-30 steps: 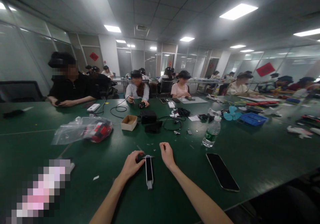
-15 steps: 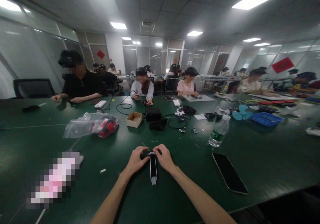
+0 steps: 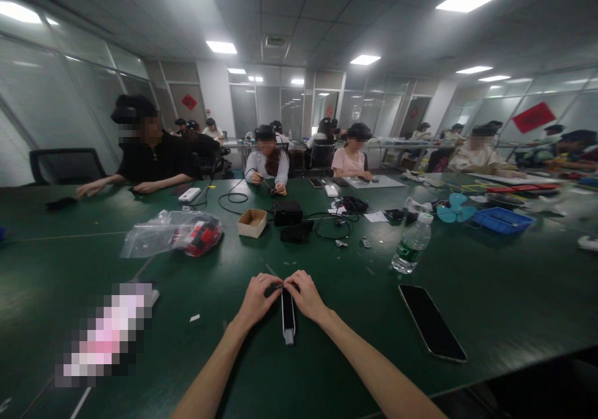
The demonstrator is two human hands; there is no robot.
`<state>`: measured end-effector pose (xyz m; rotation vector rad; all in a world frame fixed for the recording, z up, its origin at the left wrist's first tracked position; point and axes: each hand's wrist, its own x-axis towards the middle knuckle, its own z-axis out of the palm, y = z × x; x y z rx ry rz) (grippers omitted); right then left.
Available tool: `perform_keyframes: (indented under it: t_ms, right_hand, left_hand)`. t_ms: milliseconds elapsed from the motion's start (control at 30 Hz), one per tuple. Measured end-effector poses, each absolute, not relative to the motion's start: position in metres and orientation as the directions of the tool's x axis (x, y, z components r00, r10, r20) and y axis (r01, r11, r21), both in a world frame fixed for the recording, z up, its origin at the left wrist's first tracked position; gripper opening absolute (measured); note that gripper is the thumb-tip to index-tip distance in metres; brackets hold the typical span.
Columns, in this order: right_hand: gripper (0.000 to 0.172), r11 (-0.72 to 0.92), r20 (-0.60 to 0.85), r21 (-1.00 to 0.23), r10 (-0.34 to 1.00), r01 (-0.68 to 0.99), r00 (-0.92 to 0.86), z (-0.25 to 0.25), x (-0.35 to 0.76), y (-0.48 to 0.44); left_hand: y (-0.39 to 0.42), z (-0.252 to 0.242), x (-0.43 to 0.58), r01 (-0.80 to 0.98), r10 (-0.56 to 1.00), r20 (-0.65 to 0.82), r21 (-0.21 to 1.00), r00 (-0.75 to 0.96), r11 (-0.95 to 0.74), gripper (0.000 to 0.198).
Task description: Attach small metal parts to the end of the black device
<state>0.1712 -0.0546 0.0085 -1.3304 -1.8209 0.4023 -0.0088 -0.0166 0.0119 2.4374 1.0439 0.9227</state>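
Observation:
A slim, long object with a black middle, white edges and a grey near end (image 3: pixel 288 316) lies on the green table, pointing away from me. At its far end, my left hand (image 3: pixel 259 297) is closed, thumb and forefinger pinched together. Meeting it from the other side, my right hand (image 3: pixel 306 296) is closed in a similar pinch. The fingertips of both hands nearly touch over the far end. A small dark sliver shows between them, too small and covered to name.
A black-screened phone (image 3: pixel 432 322) and a water bottle (image 3: pixel 412 244) stand to the right. Ahead are a small open box (image 3: pixel 252 223), a black case (image 3: pixel 286 212) and a plastic bag with red and black contents (image 3: pixel 199 235). Co-workers sit across the green table (image 3: pixel 210 369).
My fingertips have come closer together over the far end of the slim object, covering more of it. Across the table at the left, a person's hand has reached outward.

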Motion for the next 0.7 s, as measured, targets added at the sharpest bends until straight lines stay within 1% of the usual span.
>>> perform_keyframes:
  t_ms: [233, 433, 700]
  right_hand:
    - [0.020, 0.373, 0.411, -0.662, 0.906, 0.651, -0.100, 0.0065, 0.1710, -0.0535]
    - [0.022, 0.375, 0.412, -0.646, 0.905, 0.665, -0.110, 0.0081, 0.1709, -0.0541]
    - [0.020, 0.374, 0.422, -0.655, 0.902, 0.657, -0.093, 0.0060, 0.1711, -0.0528]
  left_hand:
    - [-0.0160, 0.0098, -0.0080, 0.509, 0.720, 0.467, 0.510, 0.513, -0.694, 0.016]
    - [-0.0154, 0.0079, -0.0071, 0.491, 0.703, 0.488, 0.504, 0.517, -0.711, 0.021]
    - [-0.0165, 0.0106, -0.0077, 0.480, 0.718, 0.479, 0.535, 0.506, -0.695, 0.024]
